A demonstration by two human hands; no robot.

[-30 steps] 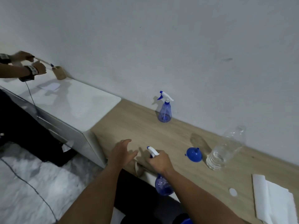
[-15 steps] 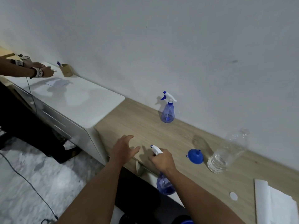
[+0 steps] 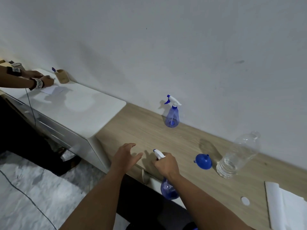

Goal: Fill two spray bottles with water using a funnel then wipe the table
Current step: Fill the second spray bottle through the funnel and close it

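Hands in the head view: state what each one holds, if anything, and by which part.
The right hand grips the near spray bottle by its white trigger head. The left hand is open above the table, holding nothing.

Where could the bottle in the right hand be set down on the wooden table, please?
The widest bare patch lies between the white cabinet and the spray bottle by the wall, ahead of the left hand. It is crowded on the right: funnel, water bottle, small white cap, folded cloth.

Office: wooden desk (image 3: 149, 130), drawer cabinet (image 3: 79, 105), pen holder (image 3: 62, 76).
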